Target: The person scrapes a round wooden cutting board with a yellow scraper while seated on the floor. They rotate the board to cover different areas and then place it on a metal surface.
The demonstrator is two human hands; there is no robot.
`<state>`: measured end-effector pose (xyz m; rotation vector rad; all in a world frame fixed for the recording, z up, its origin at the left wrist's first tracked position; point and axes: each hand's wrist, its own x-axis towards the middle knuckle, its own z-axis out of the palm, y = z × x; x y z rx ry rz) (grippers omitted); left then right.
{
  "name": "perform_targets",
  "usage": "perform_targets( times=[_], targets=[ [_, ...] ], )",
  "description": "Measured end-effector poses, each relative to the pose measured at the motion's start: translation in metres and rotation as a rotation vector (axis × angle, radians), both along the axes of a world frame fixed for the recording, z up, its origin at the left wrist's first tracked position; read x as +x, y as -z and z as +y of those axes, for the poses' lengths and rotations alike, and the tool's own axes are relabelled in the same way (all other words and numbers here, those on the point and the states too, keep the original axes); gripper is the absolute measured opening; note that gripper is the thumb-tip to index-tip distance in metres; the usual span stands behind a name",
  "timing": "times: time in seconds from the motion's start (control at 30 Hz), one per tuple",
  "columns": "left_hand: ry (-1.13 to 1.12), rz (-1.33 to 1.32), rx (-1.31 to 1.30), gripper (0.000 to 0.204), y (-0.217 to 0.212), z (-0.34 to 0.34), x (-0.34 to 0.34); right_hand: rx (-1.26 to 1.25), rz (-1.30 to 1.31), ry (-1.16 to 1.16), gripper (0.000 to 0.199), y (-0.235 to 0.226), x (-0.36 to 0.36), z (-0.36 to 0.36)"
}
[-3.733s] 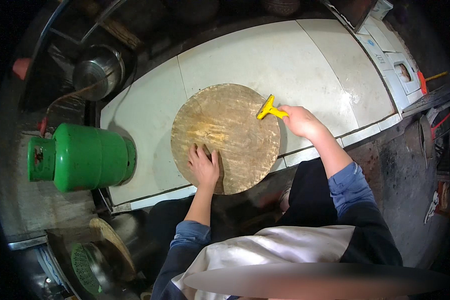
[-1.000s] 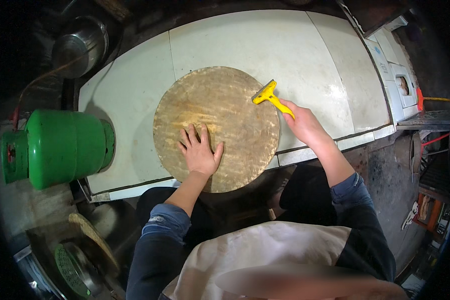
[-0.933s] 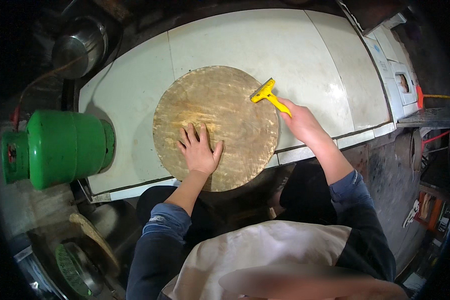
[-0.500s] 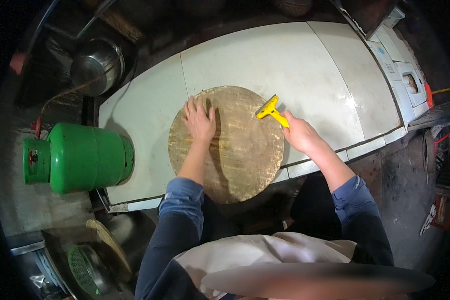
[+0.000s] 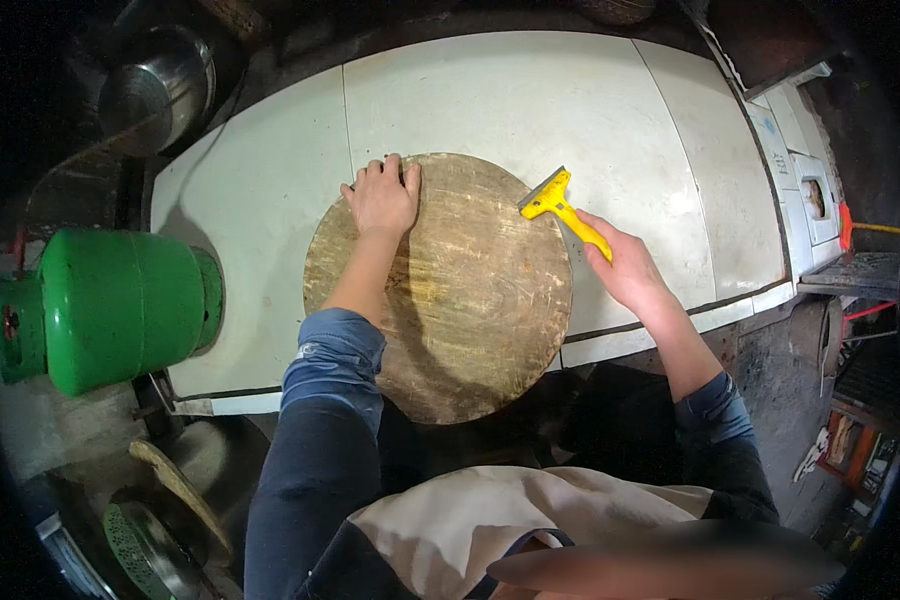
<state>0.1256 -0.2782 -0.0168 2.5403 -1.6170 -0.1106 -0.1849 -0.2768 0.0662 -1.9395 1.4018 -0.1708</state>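
A round, worn wooden board (image 5: 480,290) lies on the white tabletop, its near side reaching past the front edge. My left hand (image 5: 383,200) is on the board's far left rim, fingers bent over the edge and gripping it. In my right hand (image 5: 625,265) is a yellow scraper (image 5: 575,218), held by its handle. The scraper's wide metal blade is at the board's far right rim; whether it touches the wood I cannot tell.
A green gas cylinder (image 5: 125,305) lies on its side at the table's left end. Behind it is a metal pot (image 5: 160,90). The white tabletop (image 5: 520,95) stretches far and right. A green strainer (image 5: 135,550) sits low at the left, and a white box-like thing (image 5: 818,200) stands at the far right.
My left hand has shifted to the board's far rim, its fingers now bent over it. The scraper has moved slightly right, toward the rim. The whole view has shifted a little.
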Motion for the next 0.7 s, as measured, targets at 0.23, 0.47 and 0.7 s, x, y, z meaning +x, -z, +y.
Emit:
perform_targets(
  times=[0.23, 0.47, 0.7],
  targets=[
    [0.038, 0.050, 0.092, 0.038, -0.015, -0.005, -0.007, -0.112, -0.031, -0.015, 0.042, 0.025, 0.010, 0.000],
    [0.079, 0.024, 0.126, 0.037, -0.012, -0.004, -0.001, -0.101, -0.051, -0.019, 0.041, 0.005, 0.010, -0.003],
    [0.046, 0.028, 0.030, 0.045, -0.001, -0.003, -0.001, -0.063, 0.003, -0.060, 0.041, -0.005, 0.008, -0.007]
  ],
)
